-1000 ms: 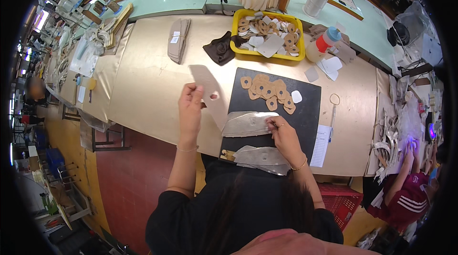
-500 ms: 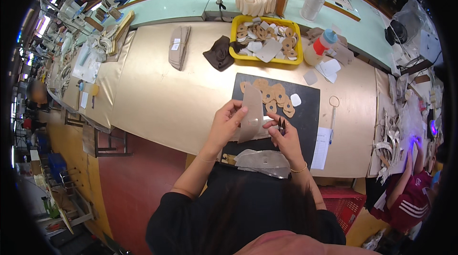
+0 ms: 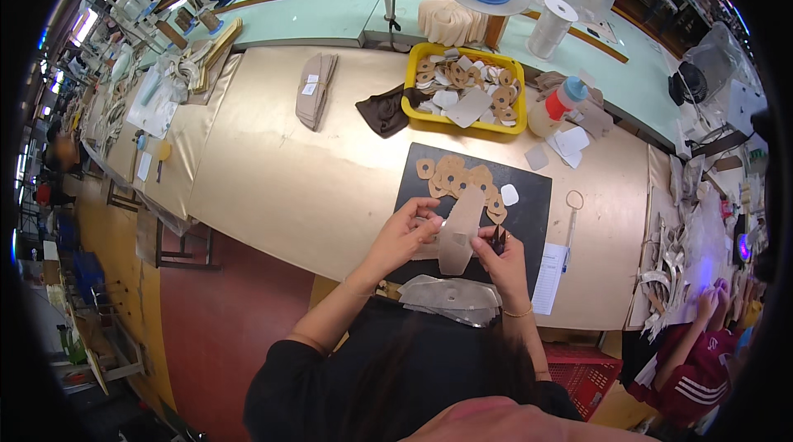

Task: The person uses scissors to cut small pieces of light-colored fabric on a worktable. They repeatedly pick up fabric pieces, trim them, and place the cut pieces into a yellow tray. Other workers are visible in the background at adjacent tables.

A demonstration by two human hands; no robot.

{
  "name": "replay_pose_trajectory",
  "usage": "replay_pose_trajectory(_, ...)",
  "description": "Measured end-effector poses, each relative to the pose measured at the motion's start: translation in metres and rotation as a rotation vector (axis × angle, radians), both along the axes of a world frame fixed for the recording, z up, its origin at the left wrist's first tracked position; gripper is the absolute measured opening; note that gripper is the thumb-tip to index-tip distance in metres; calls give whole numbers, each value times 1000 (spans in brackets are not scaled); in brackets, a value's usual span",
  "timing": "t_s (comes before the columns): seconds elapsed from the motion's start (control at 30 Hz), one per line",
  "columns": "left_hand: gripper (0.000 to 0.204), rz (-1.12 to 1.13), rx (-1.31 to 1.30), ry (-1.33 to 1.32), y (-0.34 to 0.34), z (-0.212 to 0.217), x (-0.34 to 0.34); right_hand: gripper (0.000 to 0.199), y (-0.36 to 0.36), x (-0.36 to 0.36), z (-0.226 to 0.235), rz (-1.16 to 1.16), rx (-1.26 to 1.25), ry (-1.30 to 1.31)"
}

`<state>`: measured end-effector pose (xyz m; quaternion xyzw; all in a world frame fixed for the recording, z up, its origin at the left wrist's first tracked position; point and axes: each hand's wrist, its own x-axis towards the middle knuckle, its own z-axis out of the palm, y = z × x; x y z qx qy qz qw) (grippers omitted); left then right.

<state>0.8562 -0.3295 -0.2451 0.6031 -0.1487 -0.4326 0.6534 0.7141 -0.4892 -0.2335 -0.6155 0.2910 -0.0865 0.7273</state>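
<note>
A long beige shoe-upper piece is held over the black mat. My right hand pinches its right edge between thumb and finger, with small dark thread snips also tucked in its grip. Just left of the piece, my left hand has thumb and finger closed together. A small pale bit shows at those fingertips, too small to name. Beyond the hands lie several tan pieces with dark holes and a white patch. Another beige piece lies partly hidden under my hands.
Translucent templates lie at the table's near edge. A yellow basket of cut pieces stands behind the mat, beside a glue bottle and dark cloth. A paper sheet lies right; a co-worker's hands are farther right.
The beige piece has passed from my left hand to my right and lies lower and flatter. My left hand has let go of it and now pinches beside it.
</note>
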Motion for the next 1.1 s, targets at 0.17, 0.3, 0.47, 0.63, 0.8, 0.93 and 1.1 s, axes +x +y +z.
replay_pose_trajectory(0.17, 48, -80, -2, 78, -5, 0, -6, 17, 2, 1, -6, 22, 31, -24)
replay_pose_trajectory(0.3, 53, -60, -74, 143, -9, -1, -10, 17, 0, 4, -12, -9, -96, 52)
replay_pose_trajectory(0.47, 54, -39, -90, 83, -11, -4, -8, 18, -3, 2, -11, 33, -85, 22)
replay_pose_trajectory(0.63, 51, -3, -45, 92, -12, -1, -6, 22, -3, 3, -10, 19, -114, -16)
replay_pose_trajectory(0.8, 42, 76, -120, 235, -9, 1, -3, 29, -4, -1, -16, -77, -67, -75)
replay_pose_trajectory(0.93, 32, 90, -111, 276, -7, -1, -2, 47, -6, -2, -22, -59, -50, -107)
replay_pose_trajectory(1.1, 32, 112, -135, 366, -7, 2, -2, 46, -4, -3, -17, -112, -39, -144)
